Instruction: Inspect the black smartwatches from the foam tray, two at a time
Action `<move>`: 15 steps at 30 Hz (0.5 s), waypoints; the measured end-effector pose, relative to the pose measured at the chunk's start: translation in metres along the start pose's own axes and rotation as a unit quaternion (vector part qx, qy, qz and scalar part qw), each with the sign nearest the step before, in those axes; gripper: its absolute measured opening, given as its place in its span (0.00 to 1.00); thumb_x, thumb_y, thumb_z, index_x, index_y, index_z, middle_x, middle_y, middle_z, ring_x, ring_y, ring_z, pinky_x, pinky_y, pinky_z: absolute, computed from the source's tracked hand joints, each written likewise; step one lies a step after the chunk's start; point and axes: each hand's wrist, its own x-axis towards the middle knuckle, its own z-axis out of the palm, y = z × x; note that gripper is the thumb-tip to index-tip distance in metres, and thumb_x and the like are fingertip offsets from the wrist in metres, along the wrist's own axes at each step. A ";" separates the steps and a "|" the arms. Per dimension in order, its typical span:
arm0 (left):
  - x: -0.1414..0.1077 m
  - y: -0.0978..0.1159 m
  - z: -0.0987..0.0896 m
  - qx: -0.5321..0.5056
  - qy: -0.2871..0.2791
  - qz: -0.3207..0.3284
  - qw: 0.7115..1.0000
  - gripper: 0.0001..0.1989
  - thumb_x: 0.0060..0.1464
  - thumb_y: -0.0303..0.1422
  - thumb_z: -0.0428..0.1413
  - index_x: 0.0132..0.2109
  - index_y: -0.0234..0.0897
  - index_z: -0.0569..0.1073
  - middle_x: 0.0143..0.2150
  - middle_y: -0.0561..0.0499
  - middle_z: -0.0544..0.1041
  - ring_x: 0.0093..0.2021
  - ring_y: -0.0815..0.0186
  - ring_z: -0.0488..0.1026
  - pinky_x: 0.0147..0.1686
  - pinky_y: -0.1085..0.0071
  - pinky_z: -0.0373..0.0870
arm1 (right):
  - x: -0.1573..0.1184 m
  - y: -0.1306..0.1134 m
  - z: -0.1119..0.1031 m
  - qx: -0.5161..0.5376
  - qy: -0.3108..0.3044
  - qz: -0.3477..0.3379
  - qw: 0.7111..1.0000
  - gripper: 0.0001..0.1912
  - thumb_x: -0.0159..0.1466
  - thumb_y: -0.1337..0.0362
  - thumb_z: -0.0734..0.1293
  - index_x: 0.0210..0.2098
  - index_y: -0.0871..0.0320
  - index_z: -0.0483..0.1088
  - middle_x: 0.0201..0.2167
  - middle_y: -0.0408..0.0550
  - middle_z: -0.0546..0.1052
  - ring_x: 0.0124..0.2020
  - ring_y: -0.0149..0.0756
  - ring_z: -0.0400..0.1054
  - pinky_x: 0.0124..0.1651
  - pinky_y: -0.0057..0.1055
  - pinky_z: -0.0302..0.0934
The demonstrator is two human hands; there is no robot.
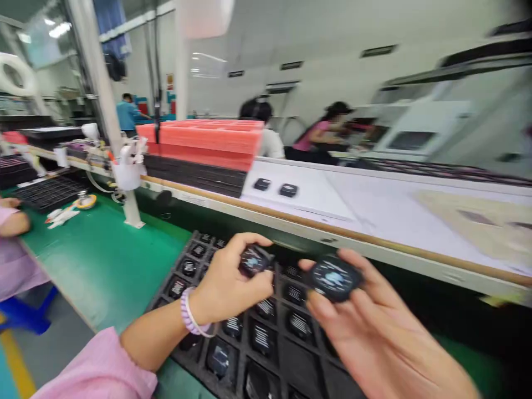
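- Over a black compartment tray (170,271) at 6 o'clock, my two hands work close together, their fingertips just apart.
- My left hand (230,285), with a beaded lilac bracelet (191,313) at the wrist and a pink sleeve (100,368) behind it, pinches a black watch module (254,260) between thumb and fingers.
- My right hand (374,332) grips a second black watch module (333,278) by its edges, fingers spread around it; its face shows a blue pattern.
- Both modules are held above the tray, whose cells below carry more dark modules (262,338) marked with white stripes.
- At 1 o'clock, across a long white workbench (415,221), two small black modules (274,187) lie apart on a white sheet.
- At 12 o'clock, salmon-coloured foam trays (208,138) sit stacked on black trays (195,174).
- At 10 o'clock, a green mat (91,260) runs along the bench, and at 9 o'clock a co-worker's pink-sleeved arm (12,260) rests at the edge.
- Beyond the stacks, at 12 to 1 o'clock, two more people (320,133) work.
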 end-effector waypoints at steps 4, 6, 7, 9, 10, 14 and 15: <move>0.009 -0.006 -0.003 0.060 -0.025 -0.015 0.998 0.20 0.52 0.27 0.57 0.54 0.41 0.70 0.31 0.56 0.68 0.26 0.72 0.60 0.26 0.76 0.59 | -0.002 -0.009 0.011 0.036 -0.012 0.042 0.998 0.19 0.63 0.59 0.76 0.53 0.46 0.76 0.47 0.51 0.78 0.29 0.33 0.68 0.36 0.31 0.68; 0.010 -0.009 -0.002 0.077 -0.023 -0.012 0.997 0.20 0.52 0.27 0.56 0.54 0.41 0.70 0.31 0.56 0.68 0.25 0.72 0.60 0.26 0.76 0.59 | 0.003 -0.004 0.014 0.054 -0.020 0.057 0.997 0.20 0.62 0.59 0.77 0.53 0.47 0.76 0.46 0.50 0.78 0.29 0.32 0.68 0.36 0.30 0.67; 0.011 -0.010 -0.002 0.081 -0.021 -0.012 0.996 0.20 0.53 0.28 0.56 0.54 0.40 0.70 0.32 0.56 0.69 0.25 0.72 0.60 0.26 0.75 0.59 | 0.004 -0.002 0.015 0.059 -0.023 0.063 0.996 0.21 0.61 0.59 0.78 0.53 0.47 0.76 0.45 0.50 0.78 0.29 0.32 0.68 0.36 0.30 0.67; 0.011 -0.012 -0.001 0.086 -0.020 -0.014 0.996 0.20 0.52 0.28 0.56 0.53 0.40 0.70 0.32 0.56 0.69 0.25 0.72 0.60 0.26 0.75 0.60 | 0.005 0.001 0.014 0.067 -0.031 0.072 0.995 0.22 0.60 0.59 0.79 0.53 0.48 0.76 0.45 0.50 0.78 0.29 0.32 0.68 0.36 0.31 0.67; 0.011 -0.013 -0.001 0.087 -0.020 -0.015 0.996 0.20 0.52 0.28 0.56 0.53 0.40 0.70 0.32 0.56 0.69 0.25 0.72 0.60 0.26 0.75 0.60 | 0.005 0.002 0.013 0.070 -0.035 0.075 0.994 0.22 0.59 0.59 0.79 0.53 0.48 0.76 0.45 0.50 0.78 0.29 0.33 0.68 0.36 0.31 0.67; 0.010 -0.015 0.000 0.091 -0.016 -0.012 0.996 0.20 0.53 0.28 0.55 0.54 0.40 0.69 0.34 0.55 0.71 0.28 0.71 0.64 0.29 0.75 0.62 | 0.004 0.003 0.012 0.080 -0.052 0.073 0.993 0.21 0.60 0.60 0.79 0.52 0.48 0.76 0.45 0.50 0.78 0.29 0.31 0.68 0.36 0.29 0.66; 0.010 -0.015 0.000 0.091 -0.013 -0.010 0.996 0.21 0.53 0.28 0.55 0.54 0.40 0.69 0.35 0.54 0.71 0.28 0.71 0.64 0.30 0.75 0.63 | 0.004 0.003 0.012 0.081 -0.053 0.071 0.993 0.20 0.60 0.60 0.79 0.51 0.48 0.76 0.45 0.49 0.78 0.29 0.31 0.68 0.36 0.29 0.66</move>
